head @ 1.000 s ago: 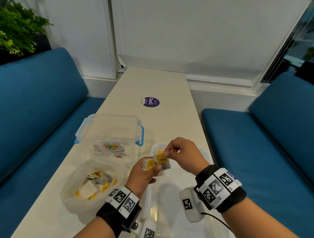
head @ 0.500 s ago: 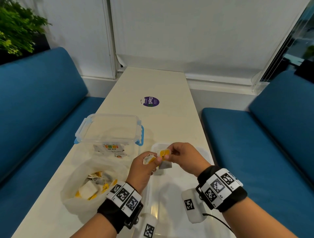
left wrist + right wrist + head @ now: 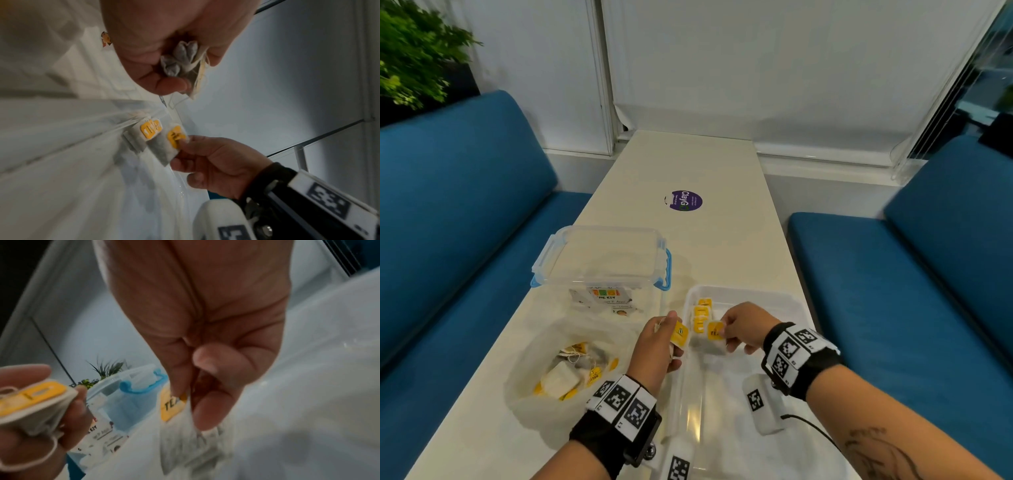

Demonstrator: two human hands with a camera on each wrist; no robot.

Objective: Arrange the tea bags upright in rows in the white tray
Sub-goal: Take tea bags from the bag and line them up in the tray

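The right hand (image 3: 744,329) pinched a tea bag (image 3: 713,337) by its yellow tag end, bag hanging upright, tag uppermost, over the white tray (image 3: 796,303), just beside the standing row of tea bags (image 3: 700,313). The left hand (image 3: 659,346) gripped a second tea bag (image 3: 678,334). More lay in the plastic bag (image 3: 571,371).

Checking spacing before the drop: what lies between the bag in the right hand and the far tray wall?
In the head view, a short row of upright tea bags stands between the right hand's tea bag and the white tray far wall.
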